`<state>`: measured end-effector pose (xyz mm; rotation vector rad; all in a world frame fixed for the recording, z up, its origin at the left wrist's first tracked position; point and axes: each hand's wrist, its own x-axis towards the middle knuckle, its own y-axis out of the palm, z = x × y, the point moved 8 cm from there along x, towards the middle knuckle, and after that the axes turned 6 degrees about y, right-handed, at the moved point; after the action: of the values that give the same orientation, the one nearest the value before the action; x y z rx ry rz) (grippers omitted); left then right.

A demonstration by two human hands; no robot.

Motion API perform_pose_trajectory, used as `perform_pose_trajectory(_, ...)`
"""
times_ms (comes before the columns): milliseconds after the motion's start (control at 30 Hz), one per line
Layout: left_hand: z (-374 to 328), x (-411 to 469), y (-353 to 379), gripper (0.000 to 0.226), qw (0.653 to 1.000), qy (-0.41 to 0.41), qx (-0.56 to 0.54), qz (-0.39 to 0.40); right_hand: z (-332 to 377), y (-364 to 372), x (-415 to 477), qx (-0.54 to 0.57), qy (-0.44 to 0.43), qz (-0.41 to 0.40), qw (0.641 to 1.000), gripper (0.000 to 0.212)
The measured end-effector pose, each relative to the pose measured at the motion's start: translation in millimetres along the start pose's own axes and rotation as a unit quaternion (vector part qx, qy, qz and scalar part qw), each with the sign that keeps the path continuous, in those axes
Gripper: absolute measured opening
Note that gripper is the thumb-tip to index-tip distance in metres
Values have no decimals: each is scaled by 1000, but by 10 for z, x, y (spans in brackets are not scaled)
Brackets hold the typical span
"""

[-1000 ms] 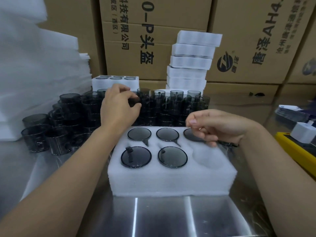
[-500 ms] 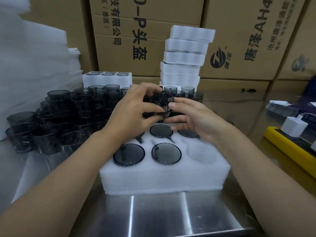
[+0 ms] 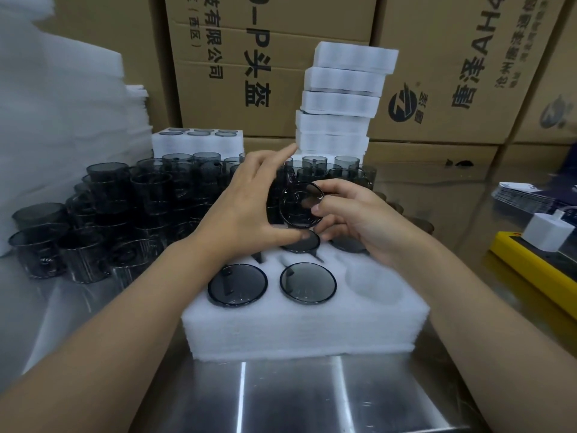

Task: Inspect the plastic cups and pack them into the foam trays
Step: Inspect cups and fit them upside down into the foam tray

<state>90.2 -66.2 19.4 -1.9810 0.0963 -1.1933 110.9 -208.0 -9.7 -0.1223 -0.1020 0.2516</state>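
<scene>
A: From the head camera, where is the cup being checked?

B: The cup is up in the air above the back row of the foam tray. It is tipped so that its round smoky end faces the camera.

A: And the hands?

B: The right hand pinches it, thumb on the near face and fingers curled over the far edge. The left hand curves round its left side with the thumb hooked under the lower rim. Its forefinger sticks straight up, clear of the cup.

A: What is in the tray?

B: Two packed cups fill the front left and front middle pockets. The front right pocket shows bare foam. The back row holds more, partly hidden by the hands.

A: Around it?

B: The tray sits on a metal table. Loose cups crowd the left and back, and a stack of trays stands behind them. Cardboard boxes form the backdrop.
</scene>
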Motion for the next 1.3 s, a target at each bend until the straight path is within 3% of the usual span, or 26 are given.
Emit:
perform_pose_trajectory(167,44,-2,35,104,1000,-19,-5,15,-6,-2,-1,5,0,4,1000,41)
perform_pose_trajectory(633,58,-15,42,95,999,-34,-27,11,35,30,-21,1,2,6,1000,33)
perform_pose_trajectory(1033,51,-22,29,93,998,-44,-50,8,30,16,-20,32,2,-2,999,14)
perform_pose_trajectory(1300,55,-25,50,98,997,-53,-52,25,75,-14,-38,5,-22,-19,1000,30)
